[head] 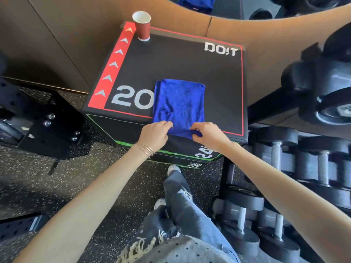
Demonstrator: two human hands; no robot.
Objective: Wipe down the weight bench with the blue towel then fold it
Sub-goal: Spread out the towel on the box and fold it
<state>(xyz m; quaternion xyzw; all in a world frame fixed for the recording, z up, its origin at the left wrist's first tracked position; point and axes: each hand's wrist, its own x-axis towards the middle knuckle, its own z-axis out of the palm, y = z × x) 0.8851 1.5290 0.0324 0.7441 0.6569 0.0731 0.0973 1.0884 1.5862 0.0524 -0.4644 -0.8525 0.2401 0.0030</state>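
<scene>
A blue towel lies folded into a rectangle on top of a black padded box marked "20" and "DO!T". Its near edge hangs slightly over the box's front edge. My left hand pinches the towel's near left corner. My right hand grips the near right corner, where the cloth is bunched between the fingers. The weight bench's black frame shows only in part at the left.
A red paper cup stands at the box's far left corner. A rack of black dumbbells fills the right side. A speckled rubber floor lies below, with my legs and shoes close to the box.
</scene>
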